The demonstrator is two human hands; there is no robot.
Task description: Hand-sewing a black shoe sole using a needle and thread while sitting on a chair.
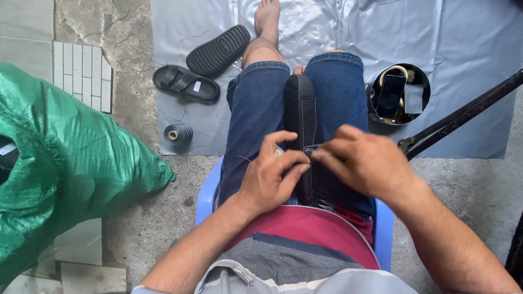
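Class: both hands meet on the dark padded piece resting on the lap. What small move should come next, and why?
Probably a short pull by the right hand away from the seam, while the left hand steadies the dark padded piece. Both sets of fingers pinch at one spot along its stitched edge, and a thread spool sits nearby.

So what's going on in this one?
A person sits on a blue plastic chair with a dark shoe part lying between the knees. Both hands meet at its stitched edge: the left hand pinches it from one side and the right hand grips it from the other. A spool of thread, two black sandals and a round tin of bits lie on the grey sheet ahead. A green sack sits to the left.
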